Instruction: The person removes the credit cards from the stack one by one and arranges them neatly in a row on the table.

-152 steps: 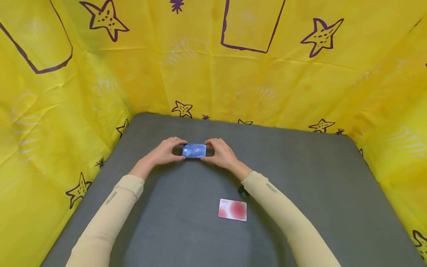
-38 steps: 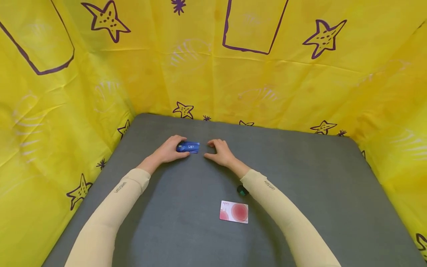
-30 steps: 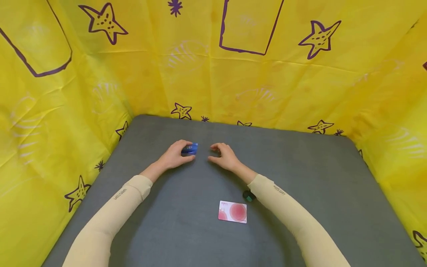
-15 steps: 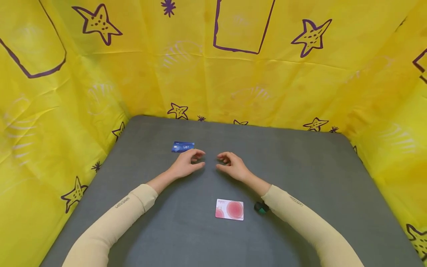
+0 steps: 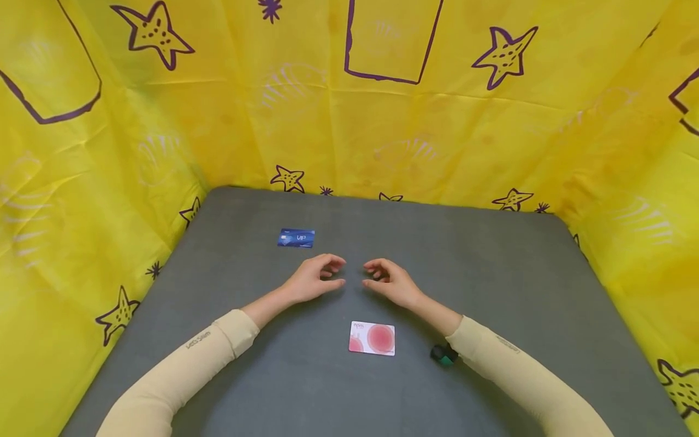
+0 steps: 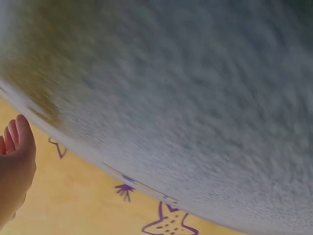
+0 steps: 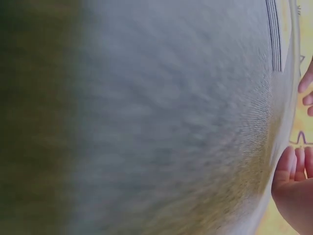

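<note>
In the head view a blue VIP card (image 5: 297, 238) lies flat on the grey table, toward the back left. A white card with pink circles (image 5: 372, 338) lies nearer the front, below the gap between the hands. My left hand (image 5: 317, 278), just in front and to the right of the blue card, holds nothing, its fingers loosely curved. Facing it a short way off, my right hand (image 5: 394, 283) is likewise relaxed and bare. The left wrist view catches my left hand (image 6: 14, 169) at its edge; my right hand (image 7: 293, 183) shows at the right wrist view's edge.
The grey tabletop (image 5: 464, 261) is bounded at the back and sides by yellow cloth (image 5: 349, 133) with purple starfish drawings. A small black and green device (image 5: 443, 355) sits at the right wrist, under the cream sleeve (image 5: 508, 364).
Earlier both hands gripped the blue card; the right let go first, then the left. The card now lies farther left, and both hands have drawn back toward the front.
</note>
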A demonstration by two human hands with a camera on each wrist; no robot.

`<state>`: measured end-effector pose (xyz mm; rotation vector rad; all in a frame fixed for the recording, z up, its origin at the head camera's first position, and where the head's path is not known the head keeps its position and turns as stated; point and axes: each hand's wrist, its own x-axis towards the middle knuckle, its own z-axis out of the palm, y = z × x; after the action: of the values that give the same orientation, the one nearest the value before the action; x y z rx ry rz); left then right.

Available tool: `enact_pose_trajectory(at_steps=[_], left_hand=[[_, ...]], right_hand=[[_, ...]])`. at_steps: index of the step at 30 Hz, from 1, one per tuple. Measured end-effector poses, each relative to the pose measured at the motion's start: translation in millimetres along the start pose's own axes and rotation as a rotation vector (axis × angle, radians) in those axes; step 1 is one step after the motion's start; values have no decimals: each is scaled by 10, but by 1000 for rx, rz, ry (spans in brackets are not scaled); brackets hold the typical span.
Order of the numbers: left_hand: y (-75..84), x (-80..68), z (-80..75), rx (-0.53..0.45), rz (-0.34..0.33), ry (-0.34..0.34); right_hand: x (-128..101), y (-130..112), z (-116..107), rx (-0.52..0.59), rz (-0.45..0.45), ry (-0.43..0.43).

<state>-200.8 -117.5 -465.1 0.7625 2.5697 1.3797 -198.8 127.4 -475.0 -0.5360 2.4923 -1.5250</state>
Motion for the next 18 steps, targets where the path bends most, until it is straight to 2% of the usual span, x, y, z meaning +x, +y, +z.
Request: enact_pose_trajectory(at_steps=[7,12,18], left_hand=[[70,-64,100,-4,18,-45],[152,-131,175,8,43,-65],[236,-247,251,49,69,-116]], right_hand=[[-196,45,-80,43,14,-18],[-349,50,-129,7,35,-35],[-540,57,-158,-13,16,-72]])
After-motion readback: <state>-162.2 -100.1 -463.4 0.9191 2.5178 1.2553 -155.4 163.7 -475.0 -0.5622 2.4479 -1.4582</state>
